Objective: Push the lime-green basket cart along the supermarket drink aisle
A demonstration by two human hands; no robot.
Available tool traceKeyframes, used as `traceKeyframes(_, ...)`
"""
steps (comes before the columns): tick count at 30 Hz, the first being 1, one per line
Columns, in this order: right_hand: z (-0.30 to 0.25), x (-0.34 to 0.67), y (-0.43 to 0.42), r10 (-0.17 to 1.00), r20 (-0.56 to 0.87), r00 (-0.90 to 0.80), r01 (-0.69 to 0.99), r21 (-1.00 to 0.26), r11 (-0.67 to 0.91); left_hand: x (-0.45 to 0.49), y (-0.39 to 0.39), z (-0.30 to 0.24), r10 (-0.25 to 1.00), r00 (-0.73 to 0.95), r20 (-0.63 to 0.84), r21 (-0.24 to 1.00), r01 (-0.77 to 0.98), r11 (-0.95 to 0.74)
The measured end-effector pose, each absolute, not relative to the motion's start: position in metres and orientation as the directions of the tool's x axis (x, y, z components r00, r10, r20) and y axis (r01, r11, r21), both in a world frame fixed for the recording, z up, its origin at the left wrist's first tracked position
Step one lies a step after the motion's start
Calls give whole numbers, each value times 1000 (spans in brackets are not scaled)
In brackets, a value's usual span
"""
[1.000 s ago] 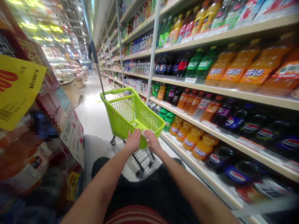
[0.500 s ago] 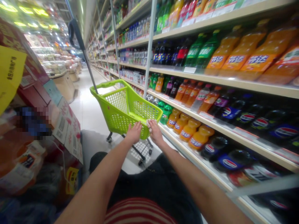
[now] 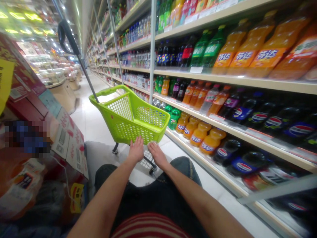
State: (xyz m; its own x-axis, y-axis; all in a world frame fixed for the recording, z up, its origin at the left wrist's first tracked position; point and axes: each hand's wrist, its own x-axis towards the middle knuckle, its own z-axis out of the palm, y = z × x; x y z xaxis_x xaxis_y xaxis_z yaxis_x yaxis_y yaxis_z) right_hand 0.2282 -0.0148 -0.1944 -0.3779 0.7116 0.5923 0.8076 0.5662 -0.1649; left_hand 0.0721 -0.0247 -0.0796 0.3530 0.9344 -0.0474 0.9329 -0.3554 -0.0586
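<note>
A lime-green plastic shopping trolley [image 3: 128, 115] stands on the aisle floor in front of me, its long black-handled pole [image 3: 74, 53] slanting up to the left. My left hand [image 3: 135, 150] lies flat with fingers stretched against the trolley's near wall. My right hand [image 3: 156, 155] is beside it, fingers stretched toward the trolley's lower edge, holding nothing that I can see. The basket looks empty. My knees in dark trousers show below.
Shelves of soft-drink bottles [image 3: 223, 99] run along the right, orange, green and dark cola bottles down to floor level. A red display stand with cartons and signs [image 3: 37, 115] crowds the left. The white-tiled aisle [image 3: 91, 99] stretches ahead past round counters.
Both hands have slid down from the trolley's near rim to its front wall. The white thing seen by my right hand earlier no longer shows. The trolley has shifted a little left.
</note>
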Motion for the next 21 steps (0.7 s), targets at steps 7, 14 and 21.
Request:
traceKeyframes(7,-141,226,3,634,722,-276,834,-148,531,79,-23,-82,939,341,39,-56,939,-339)
traceKeyframes(14,-194,230,-8,670,621,-408,795,-119,594,80,-25,-84,931,366,6,-79,928,-364)
traceKeyframes(21,-127,225,1,544,753,-371,786,-58,616,75,-24,-83,958,285,40,-74,957,-281)
